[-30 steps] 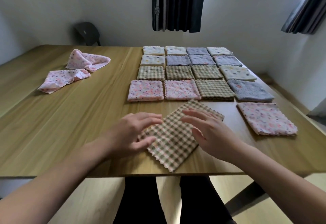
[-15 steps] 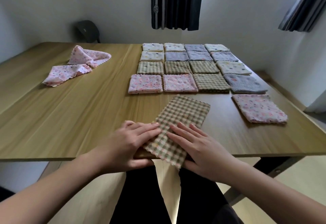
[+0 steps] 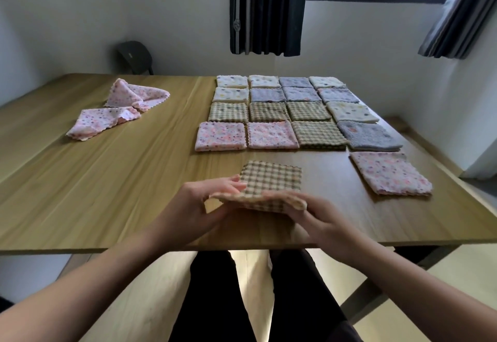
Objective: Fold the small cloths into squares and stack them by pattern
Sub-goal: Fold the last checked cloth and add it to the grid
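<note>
Mid-fold on the check cloth, I reckon. Left grip and right grip each pinch its near edge, raised off the worktop near the front middle, far half flat. Next up, probably: lay that edge onto the far one, corners matched. Brown-cream gingham, wavy hem, floppy.

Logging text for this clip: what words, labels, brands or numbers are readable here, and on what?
None readable.
The checked cloth and the folded cloths show only patterns, no lettering.
A small pale mark on the dark chair is too blurred to read.
</note>
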Demonstrator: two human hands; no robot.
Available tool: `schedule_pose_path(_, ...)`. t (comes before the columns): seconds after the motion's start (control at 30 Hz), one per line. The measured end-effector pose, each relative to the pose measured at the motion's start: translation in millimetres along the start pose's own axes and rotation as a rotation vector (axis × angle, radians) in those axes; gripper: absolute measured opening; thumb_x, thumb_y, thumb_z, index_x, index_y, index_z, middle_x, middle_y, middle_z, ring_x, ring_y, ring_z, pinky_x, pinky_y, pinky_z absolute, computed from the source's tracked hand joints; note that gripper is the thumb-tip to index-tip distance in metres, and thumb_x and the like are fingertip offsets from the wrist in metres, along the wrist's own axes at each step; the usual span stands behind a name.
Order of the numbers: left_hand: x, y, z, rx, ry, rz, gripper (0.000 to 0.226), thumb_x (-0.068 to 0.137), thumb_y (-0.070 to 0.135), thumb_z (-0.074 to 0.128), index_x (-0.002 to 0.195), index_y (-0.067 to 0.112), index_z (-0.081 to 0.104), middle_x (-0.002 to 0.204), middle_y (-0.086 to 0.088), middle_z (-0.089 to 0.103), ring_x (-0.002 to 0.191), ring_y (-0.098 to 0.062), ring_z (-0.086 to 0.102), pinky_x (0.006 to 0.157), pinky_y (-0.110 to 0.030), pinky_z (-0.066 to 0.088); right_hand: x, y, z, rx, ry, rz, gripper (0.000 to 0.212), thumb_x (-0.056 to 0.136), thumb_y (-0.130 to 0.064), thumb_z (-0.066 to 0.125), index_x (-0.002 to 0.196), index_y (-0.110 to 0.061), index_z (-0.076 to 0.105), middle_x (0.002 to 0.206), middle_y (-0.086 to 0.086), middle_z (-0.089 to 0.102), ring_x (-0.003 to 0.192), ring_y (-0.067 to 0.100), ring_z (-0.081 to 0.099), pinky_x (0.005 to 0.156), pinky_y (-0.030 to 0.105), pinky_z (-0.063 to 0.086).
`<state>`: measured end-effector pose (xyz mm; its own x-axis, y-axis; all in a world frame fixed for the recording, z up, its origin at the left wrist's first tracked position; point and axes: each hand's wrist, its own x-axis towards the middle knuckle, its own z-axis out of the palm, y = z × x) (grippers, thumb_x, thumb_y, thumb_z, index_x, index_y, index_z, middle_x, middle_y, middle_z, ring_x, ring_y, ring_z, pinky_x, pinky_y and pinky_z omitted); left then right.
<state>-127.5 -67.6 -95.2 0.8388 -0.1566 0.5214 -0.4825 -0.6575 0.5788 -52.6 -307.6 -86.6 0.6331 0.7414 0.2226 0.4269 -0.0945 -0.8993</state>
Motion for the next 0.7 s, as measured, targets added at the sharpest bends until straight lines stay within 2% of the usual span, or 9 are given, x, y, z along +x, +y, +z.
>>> schedule_pose_path(0.07, 17.4, 3.3, 3.3, -0.102, 0.080, -0.150, 0.012, 0.085, 0.025, 0.068, 0.092, 0.017, 0.072, 0.095, 0.008, 0.074, 0.093, -0.008, 0.069, 0.081, -0.029, 0.054, 9.9, -7.8, -2.6, 0.155, 0.139, 0.074, 0.026, 0.100, -0.013, 0.045, 0.096, -0.026, 0.067, 0.091, -0.019, 0.073, 0.091, -0.005, 0.064, 0.080, 0.014, 0.049)
schedule_pose_path(0.1, 26.5, 4.3, 4.3, -0.161, 0.099, -0.250, 0.004, 0.086, 0.023, 0.070, 0.089, 0.020, 0.072, 0.089, 0.010, 0.074, 0.084, -0.005, 0.068, 0.076, -0.028, 0.054, 16.5, -9.6, -4.5, 0.241, 0.185, 0.146, 0.025, 0.100, -0.012, 0.044, 0.095, -0.021, 0.067, 0.091, -0.013, 0.074, 0.092, 0.000, 0.065, 0.081, 0.017, 0.051)
schedule_pose_path(0.17, 45.2, 3.9, 6.8, -0.291, 0.092, -0.425, 0.005, 0.089, 0.017, 0.066, 0.088, 0.019, 0.071, 0.085, 0.009, 0.074, 0.078, -0.002, 0.066, 0.070, -0.025, 0.053, 30.2, -7.9, -9.0, 0.404, 0.252, 0.335, 0.022, 0.100, -0.017, 0.045, 0.100, -0.012, 0.066, 0.105, 0.004, 0.073, 0.102, 0.019, 0.066, 0.092, 0.034, 0.052)
schedule_pose_path(0.23, 61.9, -0.3, 10.8, -0.349, 0.044, -0.576, 0.009, 0.093, 0.016, 0.060, 0.091, 0.015, 0.068, 0.084, 0.005, 0.071, 0.071, -0.004, 0.065, 0.061, -0.023, 0.052, 44.6, -4.8, -14.3, 0.565, 0.298, 0.521, 0.021, 0.100, -0.017, 0.045, 0.105, -0.007, 0.063, 0.107, 0.011, 0.070, 0.099, 0.023, 0.066, 0.089, 0.040, 0.053)
schedule_pose_path(0.3, 73.6, -4.2, 15.8, -0.322, -0.032, -0.716, 0.011, 0.096, 0.015, 0.054, 0.090, 0.013, 0.064, 0.078, 0.002, 0.065, 0.060, -0.004, 0.059, 0.052, -0.020, 0.047, 56.0, -1.8, -18.2, 0.662, 0.301, 0.687, 0.021, 0.100, -0.016, 0.042, 0.107, -0.007, 0.059, 0.100, 0.010, 0.070, 0.090, 0.020, 0.066, 0.080, 0.037, 0.054)
schedule_pose_path(0.43, 88.0, -13.5, 24.0, -0.243, -0.120, -0.877, 0.021, 0.098, 0.014, 0.050, 0.077, 0.013, 0.055, 0.061, 0.002, 0.051, 0.034, 0.002, 0.044, 0.037, -0.013, 0.034, 70.6, 8.8, -27.8, 0.698, 0.226, 0.876, 0.031, 0.099, -0.016, 0.036, 0.117, -0.005, 0.057, 0.097, 0.014, 0.072, 0.088, 0.024, 0.068, 0.085, 0.040, 0.053)
schedule_pose_path(0.53, 96.4, -18.6, 25.3, -0.197, -0.155, -0.918, 0.027, 0.099, 0.017, 0.049, 0.073, 0.014, 0.051, 0.056, 0.003, 0.049, 0.033, -0.001, 0.044, 0.037, -0.017, 0.037, 78.8, 12.4, -35.5, 0.647, 0.180, 0.918, 0.035, 0.099, -0.017, 0.034, 0.123, -0.006, 0.056, 0.097, 0.013, 0.071, 0.086, 0.023, 0.067, 0.084, 0.038, 0.052)
schedule_pose_path(0.6, 100.4, -19.9, 25.9, -0.179, -0.168, -0.933, 0.028, 0.100, 0.017, 0.048, 0.072, 0.014, 0.050, 0.055, 0.002, 0.049, 0.032, -0.002, 0.045, 0.036, -0.018, 0.039, 83.4, 13.7, -37.7, 0.614, 0.169, 0.939, 0.032, 0.100, -0.018, 0.033, 0.119, -0.008, 0.056, 0.089, 0.010, 0.072, 0.077, 0.020, 0.069, 0.076, 0.035, 0.056)
schedule_pose_path(0.7, 106.3, -22.3, 27.7, -0.025, -0.207, -0.915, 0.024, 0.099, 0.021, 0.049, 0.077, 0.013, 0.054, 0.065, -0.002, 0.054, 0.052, -0.013, 0.055, 0.050, -0.028, 0.050, 87.2, 19.3, -39.5, 0.590, 0.166, 0.960, 0.027, 0.101, -0.019, 0.032, 0.103, -0.010, 0.057, 0.071, 0.006, 0.072, 0.059, 0.015, 0.069, 0.057, 0.028, 0.058)
